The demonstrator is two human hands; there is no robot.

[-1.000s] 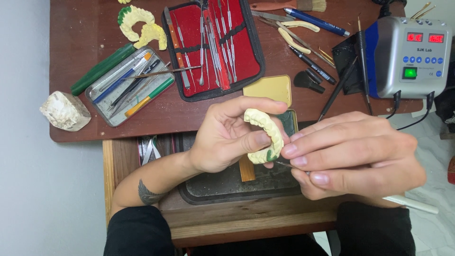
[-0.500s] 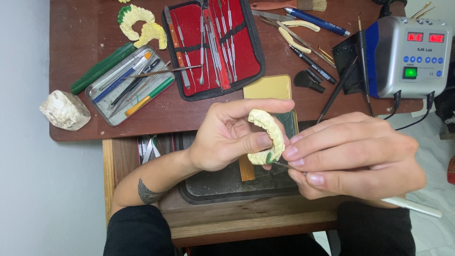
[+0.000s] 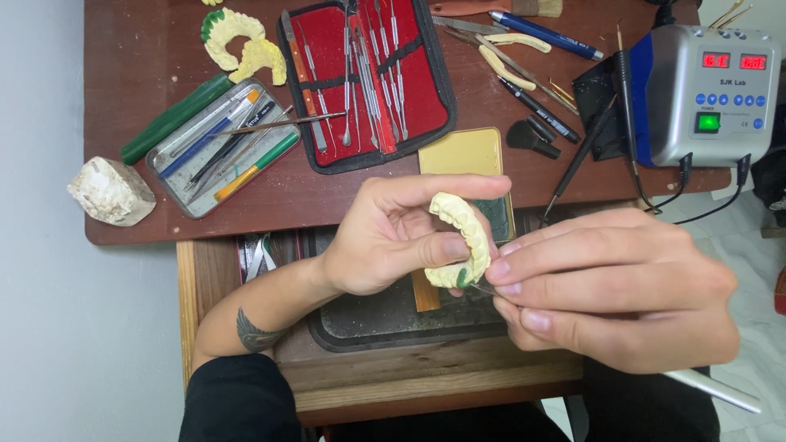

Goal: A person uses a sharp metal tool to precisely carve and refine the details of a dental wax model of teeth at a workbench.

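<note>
While gripped between thumb and fingers of the left hand, a pale yellow horseshoe-shaped dental cast is held above a dark tray. A thin metal tool is pinched by the right hand, tip touching the cast's green spot. A red instrument case is laid open on the brown table behind.

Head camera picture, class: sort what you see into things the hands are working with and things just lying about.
In use:
left hand holding the pale yellow dental cast
right hand pinching a thin metal tool at the cast's green patch

Lying about:
red instrument case
grey tin of tools
second dental cast
plaster lump
grey heater unit
</note>
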